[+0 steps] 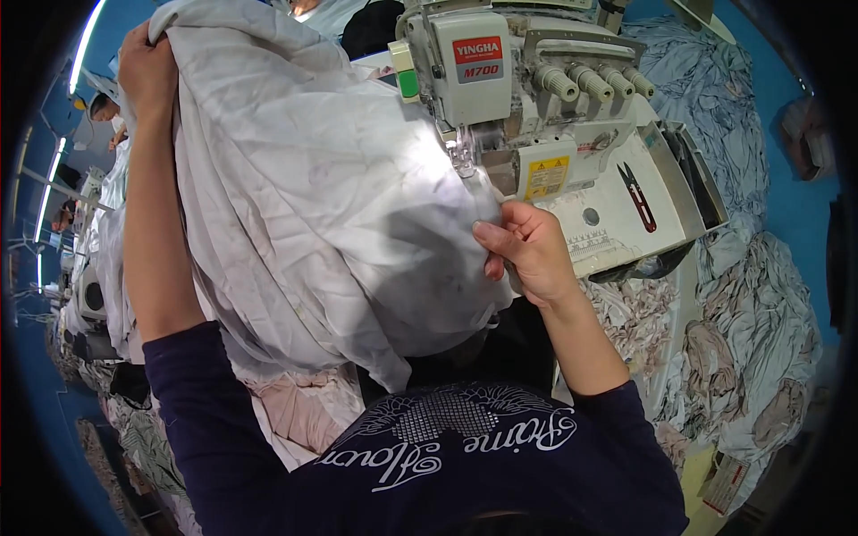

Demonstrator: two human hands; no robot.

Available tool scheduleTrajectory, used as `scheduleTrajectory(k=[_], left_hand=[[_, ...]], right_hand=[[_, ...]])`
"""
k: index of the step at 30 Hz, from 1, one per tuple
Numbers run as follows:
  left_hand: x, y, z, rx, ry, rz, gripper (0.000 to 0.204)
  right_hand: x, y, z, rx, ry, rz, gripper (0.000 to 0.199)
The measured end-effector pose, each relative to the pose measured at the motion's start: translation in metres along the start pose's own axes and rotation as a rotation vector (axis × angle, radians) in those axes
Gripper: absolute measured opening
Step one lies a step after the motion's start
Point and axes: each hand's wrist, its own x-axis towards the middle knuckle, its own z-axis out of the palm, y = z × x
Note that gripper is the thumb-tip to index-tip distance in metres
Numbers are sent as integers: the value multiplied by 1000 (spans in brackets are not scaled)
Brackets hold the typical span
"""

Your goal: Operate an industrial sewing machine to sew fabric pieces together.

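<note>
At centre frame, large pale grey cloth (pixel 313 205), crumpled, draped from 11 o'clock down to 6 o'clock, covering most of the counter (pixel 661 205) front. Left hand (pixel 147 67), at 11 o'clock, raised high, fingers closed around the cloth's upper edge. Right hand (pixel 527 250), just right of centre, thumb and fingers pinching the cloth's right edge, just below the presser foot (pixel 465 156). White overlock sewing machine (pixel 518 80) at 12 to 1 o'clock, touching the cloth's edge; three thread-tension knobs (pixel 590 82) in a row on its front, yellow warning sticker (pixel 545 176) beneath. Red-handled thread snips (pixel 639 196) at 2 o'clock on the machine bed, apart from the right hand. Heaped patterned grey fabric (pixel 751 330) at 3 to 4 o'clock, beside the counter. Pink cloth (pixel 304 406) at 7 o'clock, under the grey cloth's hanging fold. Machine's left side and needle area partly hidden by the raised cloth.
</note>
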Motion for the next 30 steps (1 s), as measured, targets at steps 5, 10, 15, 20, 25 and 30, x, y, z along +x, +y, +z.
scheduleTrajectory(k=[5, 10, 15, 20, 25, 30], left_hand=[[36, -16, 14, 44, -32, -40, 39], [78, -38, 29, 101, -79, -68, 38], [102, -83, 40, 288, -130, -146, 41], [4, -74, 41, 408, -432, -273, 62], [-148, 99, -41, -571, -1060, -193, 49], [-227, 123, -110, -303, -1111, -102, 34]], right_hand=[[1, 6, -4, -3, 3, -23, 12], [-1, 4, -4, -34, 25, -5, 14], [-2, 4, -4, -56, 14, -27, 13], [-2, 0, 5, -40, 22, 16, 17], [-6, 0, -3, 20, 129, 48, 17], [-6, -1, 9, -60, 87, 25, 16]])
